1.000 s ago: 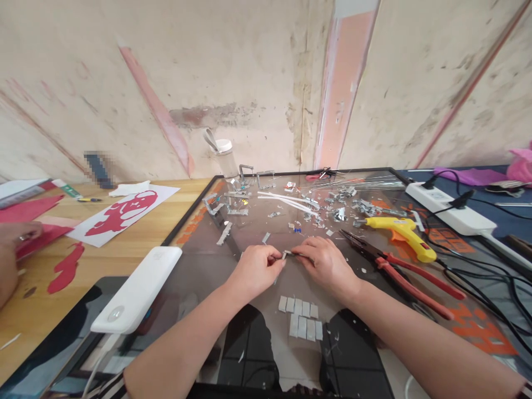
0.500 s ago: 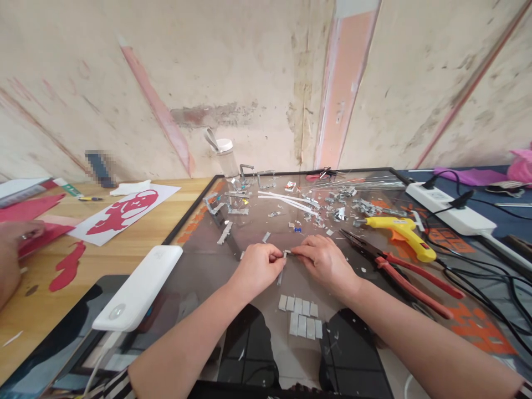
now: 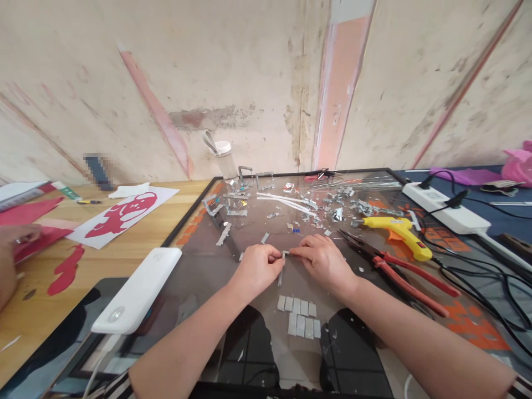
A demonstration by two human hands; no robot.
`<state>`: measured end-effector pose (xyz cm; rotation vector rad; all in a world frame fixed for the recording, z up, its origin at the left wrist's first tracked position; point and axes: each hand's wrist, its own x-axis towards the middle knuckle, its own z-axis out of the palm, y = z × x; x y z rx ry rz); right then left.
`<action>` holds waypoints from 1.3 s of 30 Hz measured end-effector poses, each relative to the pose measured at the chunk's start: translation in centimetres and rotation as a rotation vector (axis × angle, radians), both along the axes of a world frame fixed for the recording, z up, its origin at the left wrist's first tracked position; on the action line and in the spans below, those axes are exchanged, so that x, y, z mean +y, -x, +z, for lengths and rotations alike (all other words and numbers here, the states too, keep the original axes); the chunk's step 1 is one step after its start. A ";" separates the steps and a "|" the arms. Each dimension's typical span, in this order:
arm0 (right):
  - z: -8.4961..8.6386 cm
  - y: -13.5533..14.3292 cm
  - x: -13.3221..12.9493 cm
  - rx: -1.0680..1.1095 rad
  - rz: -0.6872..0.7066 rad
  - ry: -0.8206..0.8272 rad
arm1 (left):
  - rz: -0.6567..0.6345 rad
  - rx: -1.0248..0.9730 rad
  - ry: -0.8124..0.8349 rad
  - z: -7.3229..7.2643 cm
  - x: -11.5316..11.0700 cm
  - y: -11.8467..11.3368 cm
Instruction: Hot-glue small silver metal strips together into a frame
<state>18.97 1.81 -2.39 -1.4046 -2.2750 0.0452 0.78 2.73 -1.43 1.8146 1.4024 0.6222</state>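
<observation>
Strip (image 3: 285, 254): small, grey and apparently bent at a corner, it sat between the two hands, above the dark tabletop (image 3: 233, 277).
Left hand (image 3: 260, 269): its thumb and forefinger pinched the left end of the strip, with the other fingers curled in.
Right hand (image 3: 326, 261): its fingertips came together on the opposite end, pinching there, the forefinger stretched along toward the left hand.
Grey tiles (image 3: 308, 327): these small flat rectangles lay nearer the person than the hands, in two rows, an upper one of five and a lower one of four.
Scraps (image 3: 338, 213): silvery bits were scattered beyond the hands, thickest toward the right.
White sticks (image 3: 286, 203): they lay side by side beyond the hands, among the scraps.
Pliers (image 3: 409, 280): red-handled, they rested to the right of the right hand, jaws pointing away from the person.
Glue gun (image 3: 393, 226): yellow, it lay just beyond the pliers, near a white power strip (image 3: 446, 208) with black plugs in it.
Power bank (image 3: 139, 291): white, with a cable at its near end, it lay left of the left forearm.
Co-worker's hand (image 3: 22, 238): at the far left, it rested on red paper (image 3: 41, 244); its grip could not be told.
</observation>
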 end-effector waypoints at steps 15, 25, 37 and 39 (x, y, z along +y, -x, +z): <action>2.0 -4.1 0.2 0.267 -0.042 0.213 | -0.022 -0.100 -0.012 0.0 0.7 1.3; 0.9 -2.3 0.0 0.112 0.026 0.158 | 0.048 -0.230 0.160 0.3 0.3 0.3; 0.3 -1.4 0.0 -0.026 0.097 -0.035 | 0.030 -0.200 0.073 0.2 0.3 0.5; 0.2 -1.1 -0.2 -0.077 0.086 -0.057 | 0.002 -0.097 -0.068 0.2 0.5 0.9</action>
